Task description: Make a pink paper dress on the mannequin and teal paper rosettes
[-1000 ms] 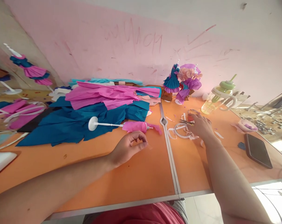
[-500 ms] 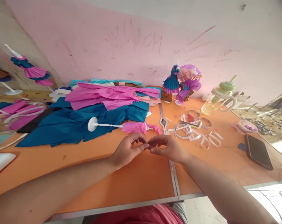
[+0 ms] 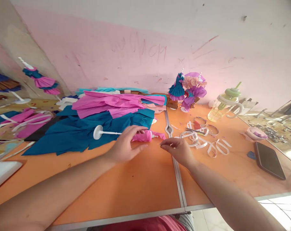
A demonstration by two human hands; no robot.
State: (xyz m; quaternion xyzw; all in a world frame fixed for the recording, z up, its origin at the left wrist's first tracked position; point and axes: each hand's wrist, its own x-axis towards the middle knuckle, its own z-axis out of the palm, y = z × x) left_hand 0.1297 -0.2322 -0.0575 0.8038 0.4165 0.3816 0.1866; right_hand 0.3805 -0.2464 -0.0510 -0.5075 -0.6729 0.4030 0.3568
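A small white dress form lies on its side, its body wrapped in pink crepe paper and its round base to the left. My left hand is just in front of it, thumb and fingers apart, covering part of the stand and wrap; whether it touches them I cannot tell. To the right, my right hand pinches thumb and forefinger together near the form's tip. A tiny dark bit shows at those fingertips, too small to name. Blue crepe paper and pink crepe paper lie behind.
Scissors lie among white ribbon strips on the orange table. A phone, a small bowl and a lidded drink bottle are at right. Dressed forms stand near the wall.
My hands, earlier together at the fingertips, have parted. The left has opened and moved left to the pink-wrapped form; the right has shifted slightly right, still pinching. The view has tilted slightly.
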